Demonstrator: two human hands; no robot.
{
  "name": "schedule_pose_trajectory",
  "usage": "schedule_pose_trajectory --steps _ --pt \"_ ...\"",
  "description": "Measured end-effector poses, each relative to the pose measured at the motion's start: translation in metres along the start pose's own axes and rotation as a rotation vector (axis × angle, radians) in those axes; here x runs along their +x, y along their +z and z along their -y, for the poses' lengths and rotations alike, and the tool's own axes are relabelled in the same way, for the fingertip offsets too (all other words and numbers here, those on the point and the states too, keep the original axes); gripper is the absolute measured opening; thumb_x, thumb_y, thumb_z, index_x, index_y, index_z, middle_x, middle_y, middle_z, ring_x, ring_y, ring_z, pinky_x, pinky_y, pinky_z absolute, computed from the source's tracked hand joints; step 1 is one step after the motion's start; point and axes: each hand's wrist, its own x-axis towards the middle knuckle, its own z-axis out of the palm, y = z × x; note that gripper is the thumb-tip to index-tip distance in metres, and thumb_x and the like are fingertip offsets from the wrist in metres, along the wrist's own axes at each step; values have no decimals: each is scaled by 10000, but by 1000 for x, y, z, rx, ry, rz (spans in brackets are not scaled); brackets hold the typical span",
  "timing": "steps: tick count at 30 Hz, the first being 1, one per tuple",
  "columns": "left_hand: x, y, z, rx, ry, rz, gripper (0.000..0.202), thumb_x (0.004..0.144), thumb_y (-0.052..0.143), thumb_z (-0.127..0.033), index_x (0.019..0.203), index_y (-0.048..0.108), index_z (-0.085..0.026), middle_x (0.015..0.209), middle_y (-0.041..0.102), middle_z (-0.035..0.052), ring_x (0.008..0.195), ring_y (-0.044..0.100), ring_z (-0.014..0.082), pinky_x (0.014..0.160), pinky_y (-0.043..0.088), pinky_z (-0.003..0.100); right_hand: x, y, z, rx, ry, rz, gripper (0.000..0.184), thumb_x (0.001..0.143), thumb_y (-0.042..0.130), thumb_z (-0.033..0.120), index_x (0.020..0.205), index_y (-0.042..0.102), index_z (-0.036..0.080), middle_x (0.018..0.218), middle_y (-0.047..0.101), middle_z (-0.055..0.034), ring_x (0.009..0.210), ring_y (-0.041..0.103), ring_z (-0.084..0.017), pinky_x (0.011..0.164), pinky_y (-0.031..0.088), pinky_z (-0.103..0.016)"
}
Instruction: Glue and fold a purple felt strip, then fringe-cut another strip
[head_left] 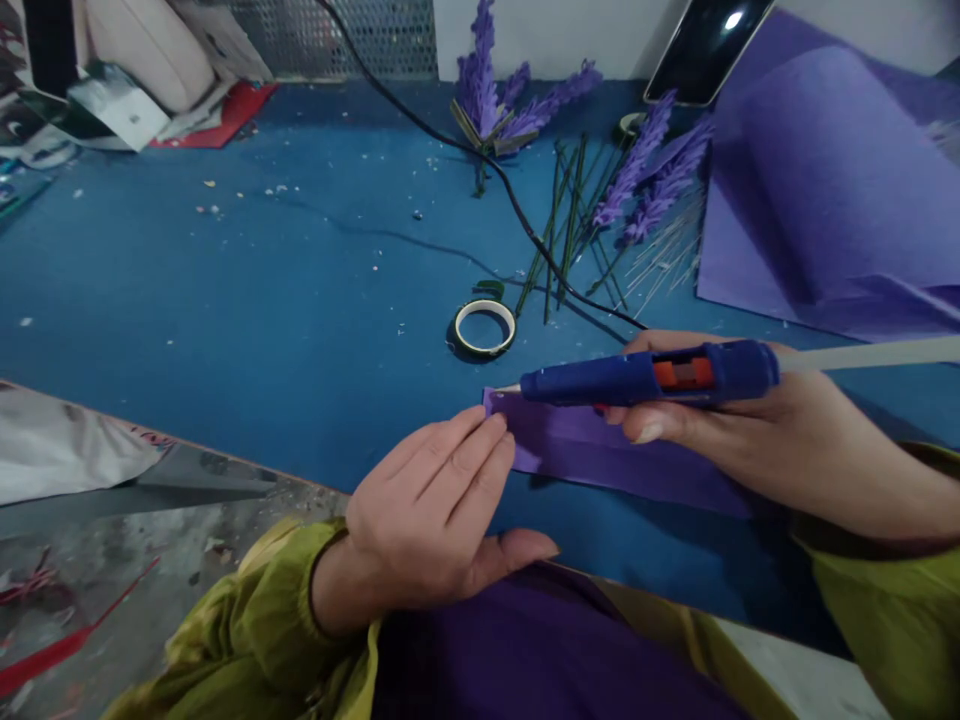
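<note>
My right hand (720,420) is closed around a blue hot glue gun (592,380) with a long glue stick (870,354) coming out of its back. The gun's nozzle meets the left end of a purple paper strip (577,440), where a small dot of glue seems to sit. My left hand (442,500) lies palm down with its fingers stretched out, their tips pressing on that end of the strip and the thumb held apart. Part of the strip is hidden under the gun and my right hand. Just beyond the strip lies a roll of green tape (485,328).
Green stems (570,225) and purple paper flowers (637,170) lie at the back right, beside purple sheets (840,180). A black cable (517,205) crosses the blue table (225,300). A phone (705,50) leans at the back. Another flower bunch (487,100) lies near the wall.
</note>
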Motion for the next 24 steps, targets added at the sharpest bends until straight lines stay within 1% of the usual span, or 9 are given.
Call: schedule_pose_trajectory --steps 6,10,16,19,24 --pt "1 0 0 8 -10 27 636 922 545 -616 1138 721 -45 1177 745 120 1123 698 269 948 545 371 1 1 1 -59 -54 12 477 655 786 661 677 606 219 604 587 20 529 521 -121 470 407 -249" --pt "2 -1 0 22 -8 44 656 931 511 -638 1141 722 -54 1188 742 110 1132 695 259 957 539 357 0 -1 0 -95 -78 24 481 673 757 690 690 597 237 600 571 34 537 499 -125 474 405 -256" --pt "1 -5 1 20 10 71 651 924 538 -635 1150 717 -51 1195 737 118 1148 690 265 962 553 356 -1 -3 -3 -170 -120 25 475 711 716 706 692 590 249 580 542 40 523 451 -127 456 362 -269" --pt "0 -5 1 17 15 74 648 920 549 -633 1145 716 -49 1192 737 129 1151 689 270 966 558 359 -2 -2 -3 -162 -117 30 455 705 737 683 704 604 248 580 537 41 523 444 -129 458 363 -271" --pt "0 -5 1 8 17 76 633 917 573 -611 1153 711 -40 1197 733 137 1154 688 275 964 566 362 -2 0 -1 -156 -137 -19 459 704 736 686 692 615 243 589 550 42 532 454 -129 485 383 -274"
